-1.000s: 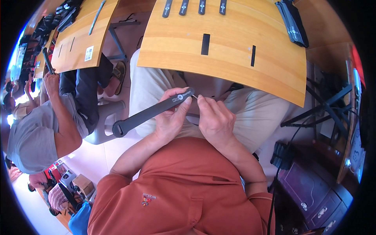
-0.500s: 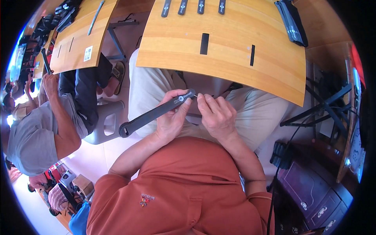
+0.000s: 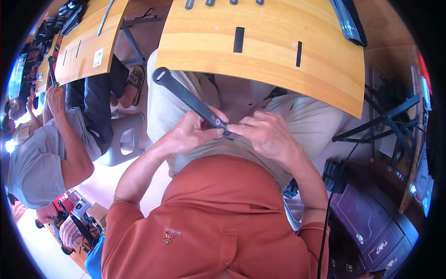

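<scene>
My left hand (image 3: 190, 134) is closed around a flat black strap (image 3: 186, 96) near its printed end, above my lap. From there the strap slants up and to the left, and its rounded, slotted end hangs free over my thigh. Pale printing shows beside my left fingers. At the lower, printed end my right hand (image 3: 268, 135) pinches the strap, its fingertips meeting those of the left. What lies right between the fingertips is partly hidden.
The wooden table (image 3: 200, 46) ahead bears two short black strips (image 3: 239, 40), several straps along the far side and a bundle of straps (image 3: 347, 25) at the right. A co-worker (image 3: 44, 153) sits at the left. A black cable (image 3: 327, 218) hangs beside my right arm.
The strap has swung round: its slotted end, at the lower left before, now points up and left. Both hands are slightly lower, and my view has shifted a little.
</scene>
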Tool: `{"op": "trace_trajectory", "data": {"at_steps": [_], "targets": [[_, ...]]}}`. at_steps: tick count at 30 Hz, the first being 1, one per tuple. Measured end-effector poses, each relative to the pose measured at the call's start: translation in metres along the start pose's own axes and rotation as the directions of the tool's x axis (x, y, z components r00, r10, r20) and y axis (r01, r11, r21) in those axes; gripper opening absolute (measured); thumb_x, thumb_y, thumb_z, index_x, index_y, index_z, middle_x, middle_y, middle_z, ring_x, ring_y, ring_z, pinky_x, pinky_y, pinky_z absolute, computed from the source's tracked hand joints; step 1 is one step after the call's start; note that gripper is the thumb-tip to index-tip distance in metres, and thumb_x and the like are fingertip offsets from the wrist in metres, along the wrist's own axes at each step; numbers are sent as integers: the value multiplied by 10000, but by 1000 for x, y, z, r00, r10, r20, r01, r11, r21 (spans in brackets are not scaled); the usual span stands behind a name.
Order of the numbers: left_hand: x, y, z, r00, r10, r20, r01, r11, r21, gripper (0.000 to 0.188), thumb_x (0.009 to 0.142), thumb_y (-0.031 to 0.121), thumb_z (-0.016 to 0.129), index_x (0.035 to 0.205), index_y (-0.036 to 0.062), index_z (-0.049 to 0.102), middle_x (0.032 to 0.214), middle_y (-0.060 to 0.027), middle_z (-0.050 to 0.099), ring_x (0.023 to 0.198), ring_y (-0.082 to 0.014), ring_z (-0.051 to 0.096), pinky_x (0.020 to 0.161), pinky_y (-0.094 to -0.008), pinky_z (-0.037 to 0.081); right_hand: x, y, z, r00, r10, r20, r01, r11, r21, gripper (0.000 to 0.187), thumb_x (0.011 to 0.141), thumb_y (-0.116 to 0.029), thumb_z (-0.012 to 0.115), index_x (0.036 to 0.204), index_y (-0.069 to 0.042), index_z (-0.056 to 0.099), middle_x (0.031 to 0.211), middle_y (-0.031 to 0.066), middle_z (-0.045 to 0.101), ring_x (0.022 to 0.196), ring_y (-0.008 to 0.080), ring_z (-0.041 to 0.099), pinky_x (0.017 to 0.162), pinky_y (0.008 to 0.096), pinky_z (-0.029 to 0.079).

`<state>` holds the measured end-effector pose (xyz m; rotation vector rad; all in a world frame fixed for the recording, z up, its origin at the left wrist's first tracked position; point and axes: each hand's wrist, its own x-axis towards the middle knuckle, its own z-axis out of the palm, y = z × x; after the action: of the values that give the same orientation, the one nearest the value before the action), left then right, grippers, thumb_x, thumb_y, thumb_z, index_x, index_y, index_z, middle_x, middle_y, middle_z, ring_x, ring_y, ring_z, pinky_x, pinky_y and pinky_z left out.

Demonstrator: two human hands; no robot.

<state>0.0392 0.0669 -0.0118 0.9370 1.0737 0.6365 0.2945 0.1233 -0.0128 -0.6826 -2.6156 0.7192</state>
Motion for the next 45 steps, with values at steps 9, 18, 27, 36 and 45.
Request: {"op": "trace_trajectory", "data": {"at_steps": [9, 18, 27, 36, 45], "targets": [[-3, 4, 18, 993, 47, -110, -59, 992, -108, 387, 935, 6, 754, 1260, -3, 543, 1029, -34, 662, 964, -97, 653, 873, -263, 550, -4, -13, 8, 948, 317, 30, -282, 796, 536, 279, 874, -7, 687, 1124, -105, 762, 882, 98, 710, 813, 317, 704, 685, 419, 548], [-4, 9, 15, 999, -46, 20, 38, 957, 288, 457, 845, 23, 769, 1245, 4, 549, 1021, -73, 661, 1008, -161, 651, 867, -339, 541, 0, -6, -2, 969, 125, 214, -199, 907, 371, 228, 901, -73, 665, 1087, -134, 784, 888, 93, 715, 877, 326, 694, 724, 450, 534], [-10, -7, 19, 999, -31, -13, 32, 988, 154, 500, 850, 101, 806, 1253, -1, 527, 994, -76, 686, 953, -159, 649, 862, -338, 532, -10, -12, 12, 976, 172, 131, -214, 854, 474, 166, 884, -170, 775, 1035, -103, 787, 802, 85, 696, 732, 279, 692, 629, 398, 520], [-9, -7, 13, 991, -117, 59, 111, 990, 86, 472, 874, 87, 800, 1255, 31, 526, 949, -12, 616, 899, -103, 594, 804, -291, 503, -11, -19, 29, 991, 131, 7, -115, 843, 525, 70, 910, -83, 696, 969, -45, 694, 897, 118, 687, 817, 329, 683, 692, 424, 537], [-8, -12, 9, 987, -126, 101, 126, 992, 7, 475, 926, -32, 738, 1313, 34, 470, 1008, -24, 632, 915, -98, 624, 801, -265, 527, -14, -23, 34, 984, 60, -168, 4, 934, 356, 183, 884, -21, 693, 1041, -61, 607, 857, 108, 594, 635, 311, 639, 517, 412, 504]]}}
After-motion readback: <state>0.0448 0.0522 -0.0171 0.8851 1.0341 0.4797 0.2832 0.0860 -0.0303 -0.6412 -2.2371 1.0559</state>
